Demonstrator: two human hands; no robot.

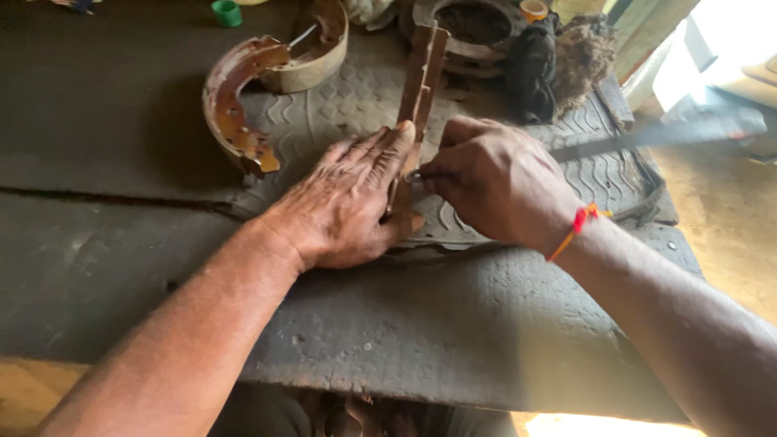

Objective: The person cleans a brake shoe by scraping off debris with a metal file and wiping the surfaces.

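My left hand [352, 202] lies flat, fingers together, pressing down on a rusty curved brake shoe [421, 77] that stands on edge on a grey ribbed rubber mat [340, 105]. My right hand [498, 182] is closed next to it, fingertips pinching a small metal part at the shoe's side near my left fingertips. A red thread band circles my right wrist. What the right fingers hold is mostly hidden.
A second rusty brake shoe [235, 105] lies at the left of the mat, with a pale one [320, 48] behind it. A round metal drum [469, 24], a dark rag [538, 69] and a green cap [227, 12] sit at the back. A long flat tool [664, 133] lies at right.
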